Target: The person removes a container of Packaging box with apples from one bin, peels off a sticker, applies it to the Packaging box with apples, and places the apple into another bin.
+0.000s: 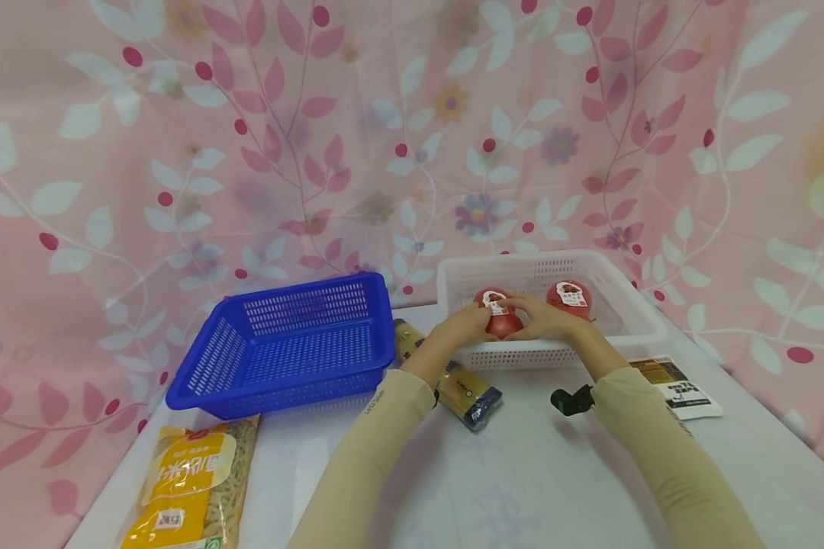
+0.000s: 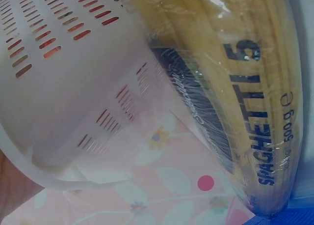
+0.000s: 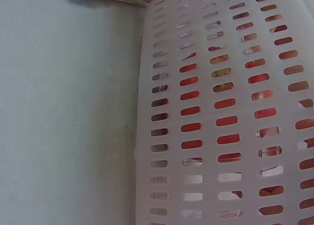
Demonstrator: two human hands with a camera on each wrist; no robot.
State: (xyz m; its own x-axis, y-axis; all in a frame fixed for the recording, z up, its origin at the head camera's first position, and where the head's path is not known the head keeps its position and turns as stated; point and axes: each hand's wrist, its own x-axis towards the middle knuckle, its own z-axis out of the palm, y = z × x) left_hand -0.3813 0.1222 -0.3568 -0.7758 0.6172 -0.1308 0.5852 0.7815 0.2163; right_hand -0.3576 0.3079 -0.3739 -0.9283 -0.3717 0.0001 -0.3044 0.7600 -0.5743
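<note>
In the head view my left hand (image 1: 458,329) and right hand (image 1: 549,320) hold a round red fruit (image 1: 504,326) from its two sides, fingers curved about it. It bears a white label and sits within the white basket (image 1: 522,357), near the front wall. A second labelled red fruit (image 1: 568,297) lies to its right in the same basket. Both wrist views show the perforated basket wall (image 3: 201,131), with red showing through the slots. A clear pack of spaghetti (image 2: 260,87) lies left of the basket, under the left forearm in the head view. Fingertips are partly hidden.
A blue perforated basket (image 1: 288,389) stands to the left. In front of it lies a yellow bag (image 1: 178,480) with beige pieces behind a clear side. A brown and white packet (image 1: 683,393) lies right of the white basket. A floral curtain (image 1: 412,152) hangs behind the table.
</note>
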